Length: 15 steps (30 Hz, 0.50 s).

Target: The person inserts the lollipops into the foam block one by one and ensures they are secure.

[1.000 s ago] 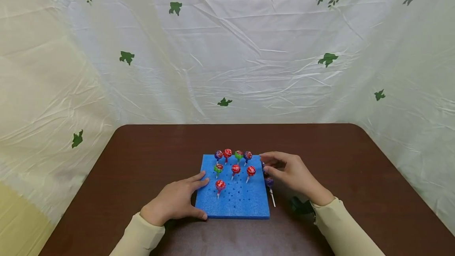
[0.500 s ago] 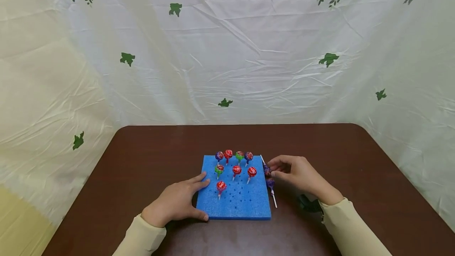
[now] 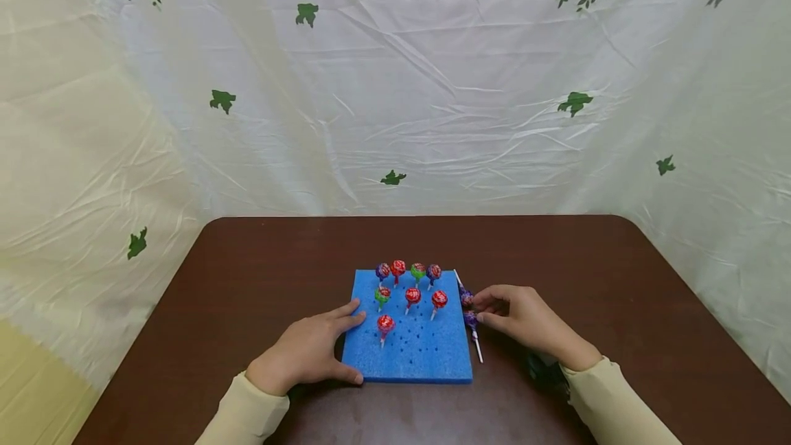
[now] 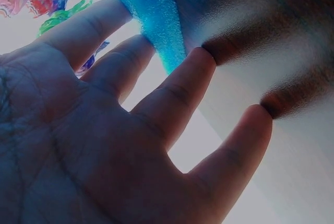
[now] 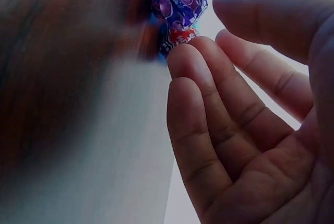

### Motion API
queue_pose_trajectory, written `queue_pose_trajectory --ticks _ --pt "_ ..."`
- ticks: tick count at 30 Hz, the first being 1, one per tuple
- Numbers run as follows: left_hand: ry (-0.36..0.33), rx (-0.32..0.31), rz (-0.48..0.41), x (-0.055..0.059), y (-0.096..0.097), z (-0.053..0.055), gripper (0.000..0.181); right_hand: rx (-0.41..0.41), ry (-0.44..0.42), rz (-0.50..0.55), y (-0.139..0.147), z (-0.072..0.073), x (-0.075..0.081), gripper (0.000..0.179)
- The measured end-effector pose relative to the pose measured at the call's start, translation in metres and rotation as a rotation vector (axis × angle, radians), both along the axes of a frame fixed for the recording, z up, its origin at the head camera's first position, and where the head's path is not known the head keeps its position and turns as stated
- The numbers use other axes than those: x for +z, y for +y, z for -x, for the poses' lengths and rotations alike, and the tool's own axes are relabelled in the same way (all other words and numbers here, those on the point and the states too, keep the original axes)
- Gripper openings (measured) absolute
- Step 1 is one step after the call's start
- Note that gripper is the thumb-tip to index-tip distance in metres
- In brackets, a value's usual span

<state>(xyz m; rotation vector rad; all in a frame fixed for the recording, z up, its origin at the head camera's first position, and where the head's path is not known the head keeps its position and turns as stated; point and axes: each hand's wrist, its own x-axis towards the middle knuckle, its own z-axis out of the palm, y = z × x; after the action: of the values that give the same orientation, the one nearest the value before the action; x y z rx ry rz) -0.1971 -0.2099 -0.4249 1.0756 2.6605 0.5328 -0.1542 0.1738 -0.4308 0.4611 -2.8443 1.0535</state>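
Observation:
My left hand (image 3: 309,349) rests at the left side of a blue foam board (image 3: 426,366), its fingertips along the edge and the thumb by the near corner. Several wrapped lollipops, among them a red one (image 3: 385,324) and a green one (image 3: 382,295), stand upright in the board. Two purple lollipops lie along the right edge, a far one (image 3: 466,299) and a near one (image 3: 471,320). Beside them is my right hand (image 3: 528,321), fingers loosely bent. Its wrist view shows thumb and fingers apart around a purple wrapper (image 5: 180,2), without a visible pinch.
The board stands on a dark brown table (image 3: 278,259), with many small holes in its top. A white curtain (image 3: 395,88) printed with green leaves hangs behind the table. A dark green object (image 3: 546,371), partly hidden, sits under my right wrist.
My right hand has moved from the board's far right corner toward me, down along the purple lollipops, uncovering the far one. My left hand has stayed on the board's left edge.

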Motion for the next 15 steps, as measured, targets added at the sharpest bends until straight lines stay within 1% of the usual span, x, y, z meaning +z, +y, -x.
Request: queue_pose_trajectory --ticks 8,15 --pt "0.005 -0.004 -0.001 0.0012 -0.0001 0.0 0.097 0.017 -0.02 -0.048 -0.0024 0.0005 -0.0025 0.019" --pt "0.008 -0.003 -0.005 0.0014 0.0 0.0002 0.097 0.033 -0.014 -0.071 -0.0042 0.0014 -0.0048 0.017"
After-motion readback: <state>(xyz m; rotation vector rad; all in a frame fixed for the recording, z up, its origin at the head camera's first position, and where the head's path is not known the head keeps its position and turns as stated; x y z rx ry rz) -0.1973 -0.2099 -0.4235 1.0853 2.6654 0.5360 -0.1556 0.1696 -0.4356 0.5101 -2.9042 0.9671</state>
